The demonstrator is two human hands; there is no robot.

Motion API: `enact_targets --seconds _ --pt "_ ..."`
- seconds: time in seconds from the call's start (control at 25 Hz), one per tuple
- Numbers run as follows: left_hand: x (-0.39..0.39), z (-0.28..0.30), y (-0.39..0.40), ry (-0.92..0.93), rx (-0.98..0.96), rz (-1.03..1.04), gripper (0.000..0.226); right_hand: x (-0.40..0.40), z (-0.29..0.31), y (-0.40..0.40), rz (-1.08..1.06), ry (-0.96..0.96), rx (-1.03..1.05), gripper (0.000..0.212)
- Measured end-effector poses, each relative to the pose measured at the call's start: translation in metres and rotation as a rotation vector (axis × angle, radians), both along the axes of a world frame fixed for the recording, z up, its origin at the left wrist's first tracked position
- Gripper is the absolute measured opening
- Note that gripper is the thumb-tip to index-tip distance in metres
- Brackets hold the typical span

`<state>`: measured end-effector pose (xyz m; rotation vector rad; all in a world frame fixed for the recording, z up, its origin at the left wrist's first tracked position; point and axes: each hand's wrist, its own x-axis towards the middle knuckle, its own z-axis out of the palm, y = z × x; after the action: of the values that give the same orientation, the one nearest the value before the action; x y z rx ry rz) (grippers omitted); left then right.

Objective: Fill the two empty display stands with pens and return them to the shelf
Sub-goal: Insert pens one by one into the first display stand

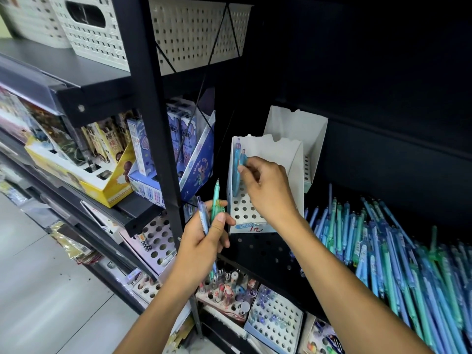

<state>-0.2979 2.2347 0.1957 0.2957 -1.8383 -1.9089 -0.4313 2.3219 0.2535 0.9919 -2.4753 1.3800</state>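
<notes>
Item: my left hand, fingers gripping two spare pens. Right hand pinches a blue pen into the near stand at the shelf's left edge; few holes filled. Rear stand empty; loose pens remain.

Two pens are stood in the near stand, under the right grip. A second stand is set behind it. A pile of pens lies on the shelf to the right.

Matt white cardboard display stand, glossy translucent plastic pens, matt black metal shelf.
</notes>
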Motion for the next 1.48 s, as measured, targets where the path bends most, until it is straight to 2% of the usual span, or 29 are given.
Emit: enact_targets --seconds 0.16,0.28,0.4,0.6,0.8,1.04,1.16,1.28,1.36,1.48 --pt "-0.001 0.009 0.004 0.038 0.106 -0.029 0.021 0.023 -0.004 0.012 -0.101 -0.153 -0.149 0.015" --pt "-0.004 0.018 0.009 0.077 0.276 -0.071 0.024 0.060 -0.008 0.031 0.095 -0.461 -0.258 0.010" --pt "-0.007 0.022 0.014 0.078 0.424 -0.067 0.027 0.076 -0.009 0.046 0.206 -0.469 -0.240 0.004" --pt "-0.008 0.021 0.020 0.074 0.429 -0.094 0.028 0.067 -0.015 0.045 0.263 -0.607 -0.230 0.032" --pt "-0.002 0.021 0.023 0.008 0.456 -0.078 0.026 0.065 -0.015 0.044 0.281 -0.737 -0.306 0.013" --pt "-0.006 0.028 0.023 -0.017 0.225 0.080 0.022 0.079 -0.014 0.034 0.211 -0.627 -0.258 0.006" --pt "-0.008 0.027 0.020 -0.039 0.118 0.157 0.020 0.070 -0.005 0.031 0.061 -0.639 -0.455 0.011" --pt "-0.007 0.020 0.012 -0.091 0.082 0.199 0.020 0.044 0.006 0.035 -0.087 -0.502 -0.699 0.013" --pt "-0.007 0.014 0.010 -0.106 0.075 0.193 0.021 0.030 0.006 0.033 -0.094 -0.344 -0.620 0.012" --pt "-0.007 0.011 0.011 -0.087 0.059 0.177 0.023 0.022 -0.004 0.024 -0.051 -0.183 -0.377 0.008"
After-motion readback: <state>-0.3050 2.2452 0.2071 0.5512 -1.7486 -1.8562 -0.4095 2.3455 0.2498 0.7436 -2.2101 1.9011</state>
